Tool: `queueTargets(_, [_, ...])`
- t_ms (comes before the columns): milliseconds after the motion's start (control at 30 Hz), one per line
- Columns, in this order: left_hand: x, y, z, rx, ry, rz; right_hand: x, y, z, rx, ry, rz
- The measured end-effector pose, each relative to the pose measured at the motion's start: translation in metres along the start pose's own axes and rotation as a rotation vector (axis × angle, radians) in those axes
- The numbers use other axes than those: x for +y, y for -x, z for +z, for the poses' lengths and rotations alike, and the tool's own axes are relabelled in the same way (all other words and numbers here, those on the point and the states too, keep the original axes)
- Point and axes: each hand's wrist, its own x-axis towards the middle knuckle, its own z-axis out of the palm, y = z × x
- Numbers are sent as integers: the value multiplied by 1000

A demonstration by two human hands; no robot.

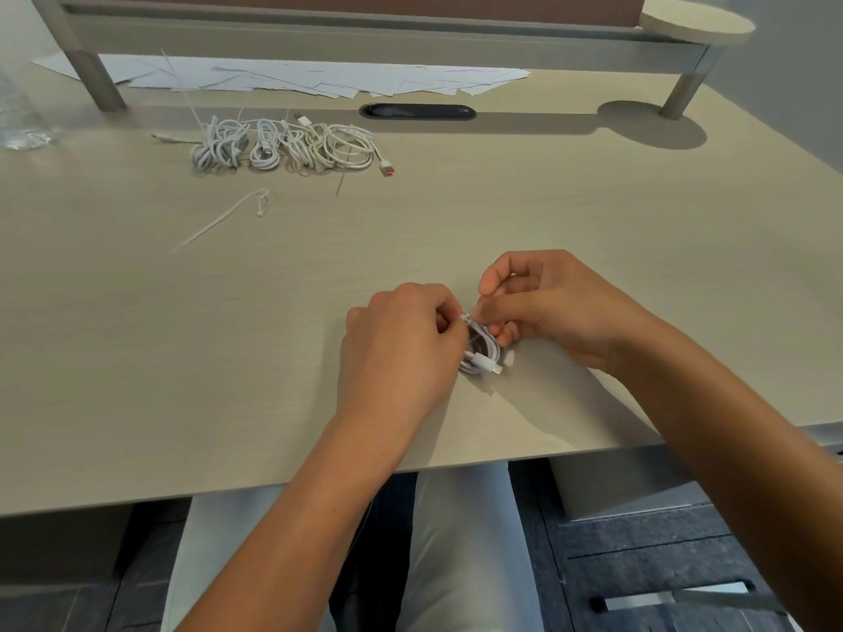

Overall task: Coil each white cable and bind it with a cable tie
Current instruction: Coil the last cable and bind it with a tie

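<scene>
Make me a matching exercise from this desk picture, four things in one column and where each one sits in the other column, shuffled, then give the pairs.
Things:
1. coiled cable
2. pile of cables
3. loose cable tie
4. sheets of paper

Places:
A. under the raised shelf at the back of the desk
B. between the left hand and right hand
C. alone on the desk, nearer the person than the pile
D. back left, in front of the paper

Pairs: 1-B, 2-D, 3-C, 4-A

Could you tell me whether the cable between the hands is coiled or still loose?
Coiled: the cable sits in a compact loop between both hands.
</scene>
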Motion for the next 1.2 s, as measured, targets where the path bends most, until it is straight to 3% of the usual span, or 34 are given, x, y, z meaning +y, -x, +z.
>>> queueTargets(333, [-11,4,4,66,194,63,3,2,-2,-10,-5,-27])
queueTargets(633, [-8,4,3,97,220,-23,3,6,0,-12,69,-70])
queueTargets(1000, [-3,-2,-4,-2,251,-44,3,11,-2,-26,130,-133])
queueTargets(1200, [-4,-6,-9,-44,275,-69,5,16,3,29,307,-265])
